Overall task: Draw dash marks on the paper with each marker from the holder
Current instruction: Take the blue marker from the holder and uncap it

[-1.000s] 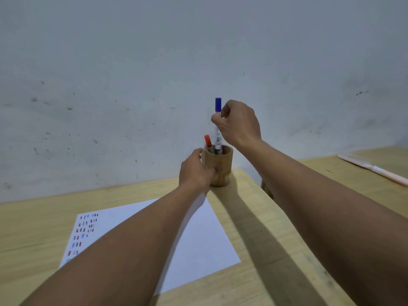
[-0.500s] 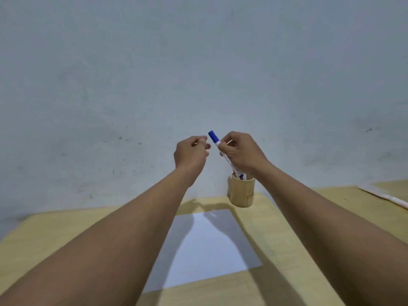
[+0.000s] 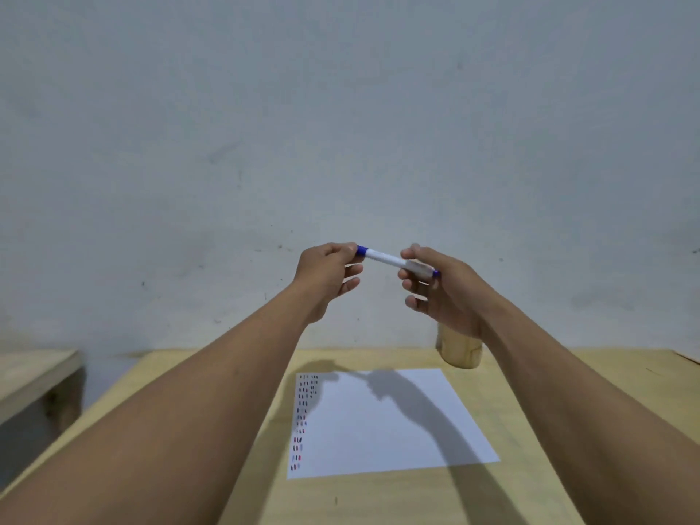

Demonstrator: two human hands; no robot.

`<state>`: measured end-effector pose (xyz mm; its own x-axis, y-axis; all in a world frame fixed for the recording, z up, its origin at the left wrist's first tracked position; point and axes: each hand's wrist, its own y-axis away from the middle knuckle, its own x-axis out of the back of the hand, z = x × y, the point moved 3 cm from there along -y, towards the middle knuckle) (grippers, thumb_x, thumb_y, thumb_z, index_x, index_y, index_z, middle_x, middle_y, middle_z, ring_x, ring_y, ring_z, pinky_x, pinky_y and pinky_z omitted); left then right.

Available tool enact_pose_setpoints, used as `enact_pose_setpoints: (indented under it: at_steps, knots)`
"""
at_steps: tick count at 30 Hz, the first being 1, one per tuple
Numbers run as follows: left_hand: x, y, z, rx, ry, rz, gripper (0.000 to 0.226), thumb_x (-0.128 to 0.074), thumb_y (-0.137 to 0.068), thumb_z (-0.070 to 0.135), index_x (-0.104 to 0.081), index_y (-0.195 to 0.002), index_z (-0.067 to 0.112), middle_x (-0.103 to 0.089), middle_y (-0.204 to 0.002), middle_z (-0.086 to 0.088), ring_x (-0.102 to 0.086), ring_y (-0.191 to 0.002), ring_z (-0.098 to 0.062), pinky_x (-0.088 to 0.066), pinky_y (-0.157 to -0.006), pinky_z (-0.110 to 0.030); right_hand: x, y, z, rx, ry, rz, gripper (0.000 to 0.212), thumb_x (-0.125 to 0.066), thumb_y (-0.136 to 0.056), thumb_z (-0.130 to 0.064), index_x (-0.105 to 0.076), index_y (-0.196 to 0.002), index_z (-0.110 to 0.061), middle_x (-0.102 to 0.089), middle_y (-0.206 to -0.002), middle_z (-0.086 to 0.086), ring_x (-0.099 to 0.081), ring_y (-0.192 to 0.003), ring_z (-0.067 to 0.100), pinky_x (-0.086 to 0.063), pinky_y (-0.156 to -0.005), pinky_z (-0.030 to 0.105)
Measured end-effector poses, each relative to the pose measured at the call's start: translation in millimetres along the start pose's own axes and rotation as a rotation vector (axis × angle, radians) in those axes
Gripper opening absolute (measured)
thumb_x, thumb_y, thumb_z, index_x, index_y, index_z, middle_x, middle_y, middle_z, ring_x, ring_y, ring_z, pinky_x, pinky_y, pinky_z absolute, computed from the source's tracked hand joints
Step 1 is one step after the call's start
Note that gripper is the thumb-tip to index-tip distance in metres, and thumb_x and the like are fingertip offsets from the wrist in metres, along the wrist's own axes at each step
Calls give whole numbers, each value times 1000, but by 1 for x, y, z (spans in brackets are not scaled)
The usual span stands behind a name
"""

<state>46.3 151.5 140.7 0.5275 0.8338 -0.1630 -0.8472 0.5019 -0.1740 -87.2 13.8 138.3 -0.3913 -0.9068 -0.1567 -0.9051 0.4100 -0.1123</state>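
Observation:
A white marker with a blue cap (image 3: pixel 384 257) is held nearly level in the air, in front of the wall. My left hand (image 3: pixel 328 276) pinches its blue cap end. My right hand (image 3: pixel 439 288) grips the barrel near the other end. The white paper (image 3: pixel 386 422) lies on the wooden table (image 3: pixel 378 498) below, with rows of small coloured dashes down its left edge. The wooden holder (image 3: pixel 459 350) stands behind the paper's far right corner, its top hidden by my right wrist.
A grey-white wall rises right behind the table. A second wooden surface (image 3: pixel 34 373) stands lower at the far left, with a gap between it and the table.
My right hand lifted the blue marker out of the holder and tipped it level. My left hand let go of the holder and took the cap end. The view tilted up.

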Motion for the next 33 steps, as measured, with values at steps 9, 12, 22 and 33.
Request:
enact_pose_setpoints:
  at_steps: [9, 12, 22, 33]
  knots:
    - [19, 11, 4, 25, 59, -53, 16, -63, -97, 16, -72, -107, 8, -74, -95, -6, -69, -87, -16, -61, -75, -31, -40, -8, 27, 68, -497, 146, 6, -76, -91, -15, -70, -90, -13, -57, -72, 0, -53, -58, 9, -46, -55, 22]
    - [22, 12, 1, 18, 51, -95, 11, -66, -95, 15, -72, -104, 12, -74, -91, -3, -70, -86, -16, -61, -75, -31, -55, -11, 32, 84, -379, 149, 6, -74, -93, -18, -73, -97, -13, -62, -71, -2, -55, -59, 7, -48, -57, 21]
    - [69, 10, -22, 58, -114, -43, 30, -74, -90, 28, -74, -102, 1, -75, -85, -4, -69, -74, -11, -62, -72, -29, -66, -17, 55, 103, -200, 167, 10, -69, -93, -12, -75, -99, -7, -67, -70, 3, -59, -58, 8, -51, -59, 20]
    - [129, 3, -90, -46, -671, 202, 26, -75, -87, 20, -73, -113, 16, -72, -93, -3, -65, -83, -18, -46, -66, -19, -71, -31, 105, 8, 40, 223, 9, -75, -88, -15, -68, -83, -16, -55, -66, -2, -49, -56, 9, -48, -55, 23]
